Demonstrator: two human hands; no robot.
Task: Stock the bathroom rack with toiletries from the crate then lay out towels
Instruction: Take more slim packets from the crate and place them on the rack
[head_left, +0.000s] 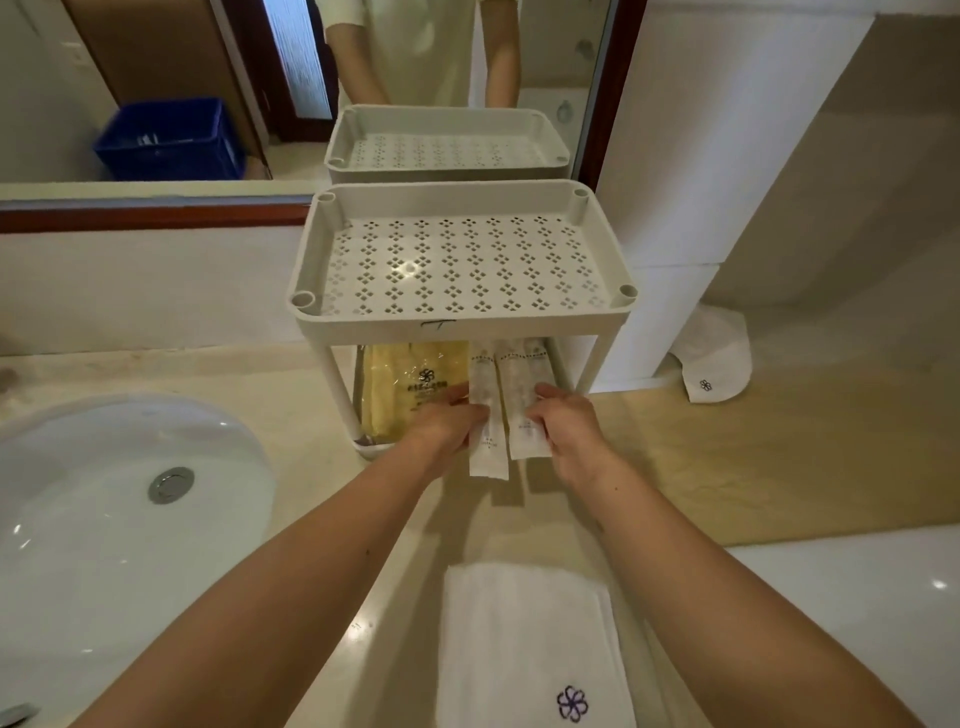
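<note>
A white two-tier plastic rack stands on the counter against the mirror; its perforated top tray holds nothing. On the lower shelf lies a yellow packet in clear wrap, with long white sachets beside it sticking out over the front edge. My left hand pinches the left sachet. My right hand holds the sachet next to it. A folded white towel with a purple flower logo lies on the counter near me.
A white sink basin with a metal drain is on the left. The mirror reflects a blue crate behind me. Another folded white towel rests at the right by a white wall column. A white bathtub rim shows at the lower right.
</note>
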